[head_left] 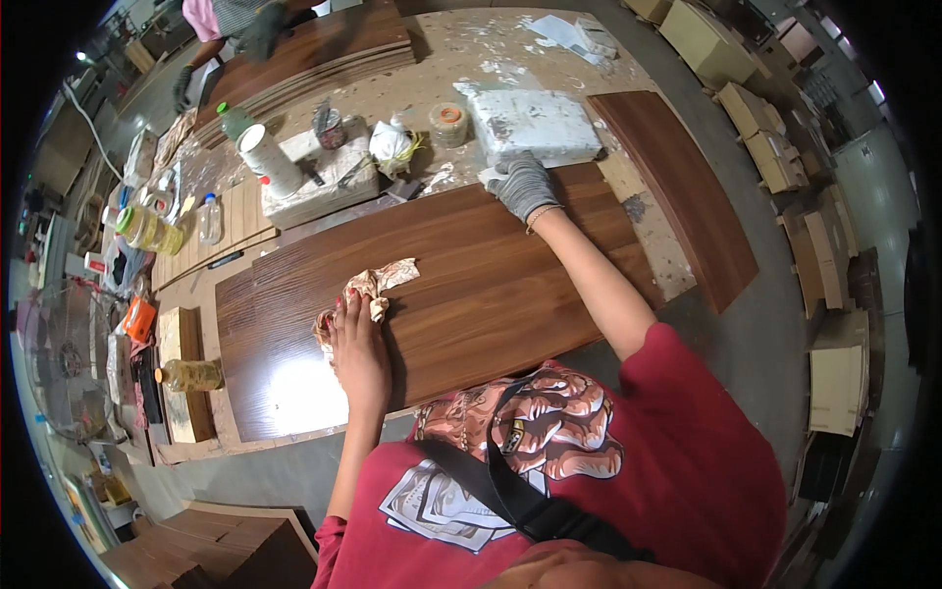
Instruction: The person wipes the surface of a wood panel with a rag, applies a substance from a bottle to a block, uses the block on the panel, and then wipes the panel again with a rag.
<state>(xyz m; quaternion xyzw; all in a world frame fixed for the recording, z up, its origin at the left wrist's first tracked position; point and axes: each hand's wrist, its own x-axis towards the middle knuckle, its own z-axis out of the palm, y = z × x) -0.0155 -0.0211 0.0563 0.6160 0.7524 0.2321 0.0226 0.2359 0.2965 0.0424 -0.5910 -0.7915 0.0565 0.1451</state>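
A dark brown wood-grain panel (471, 260) lies flat in front of me, with light glaring off its near left corner. My left hand (359, 355), bare with red nails, presses a crumpled cream-and-brown patterned rag (371, 285) onto its left part. The fingers lie over the rag, and part of it shows beyond them. In a grey knitted glove, my right hand (527, 187) grips the panel's far edge, its fingertips close to a paint-smeared white block (535, 126). Something white peeks out beside that glove; what it is I cannot make out.
Another brown panel (687, 196) lies at the right. At the back left, a co-worker's gloved hand (263, 34) is over stacked panels (324, 69). A white bottle (270, 162) and a tape roll (448, 123) stand beyond my panel; a yellowish bottle (191, 375) lies left.
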